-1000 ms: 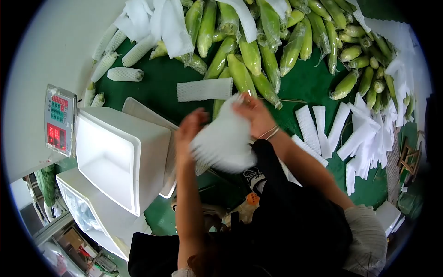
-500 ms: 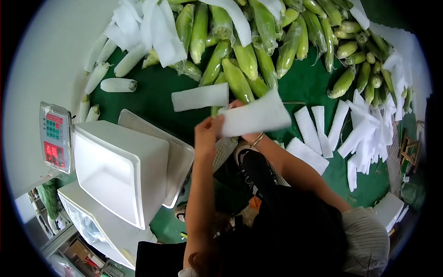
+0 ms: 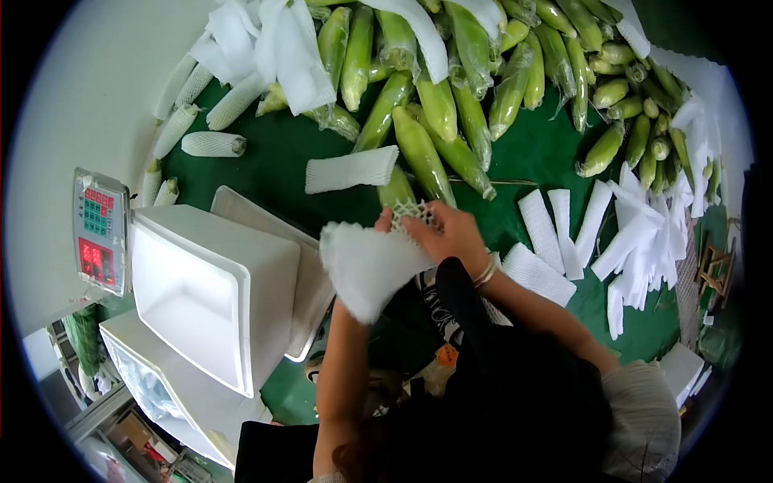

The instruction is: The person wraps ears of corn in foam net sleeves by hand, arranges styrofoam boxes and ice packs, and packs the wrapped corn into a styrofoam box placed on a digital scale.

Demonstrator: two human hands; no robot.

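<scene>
A white foam net sleeve [image 3: 370, 270] is between my hands, its far end stretched open into wide mesh. My right hand [image 3: 460, 235] pinches the right side of that stretched end. My left hand [image 3: 386, 219] is mostly hidden behind the sleeve; its visible fingertips grip the mesh from the left. An ear of corn [image 3: 396, 190] in green husk lies right at the mesh; whether its end is inside cannot be made out. Just beyond, another flat foam sleeve [image 3: 352, 170] lies on the green table. A longer film-wrapped ear of corn [image 3: 423, 154] is beside it.
Film-wrapped corn [image 3: 475, 48] is heaped at the back. Corn in foam nets [image 3: 213, 145] lies at the left. Loose foam sleeves [image 3: 636, 233] pile up on the right. White foam boxes [image 3: 193, 290] and a scale display [image 3: 101, 233] stand at the left.
The sleeve has swung from pointing right to hanging toward me on the left. Its far end is now stretched into open mesh beside the corn, and my right hand has come up into view.
</scene>
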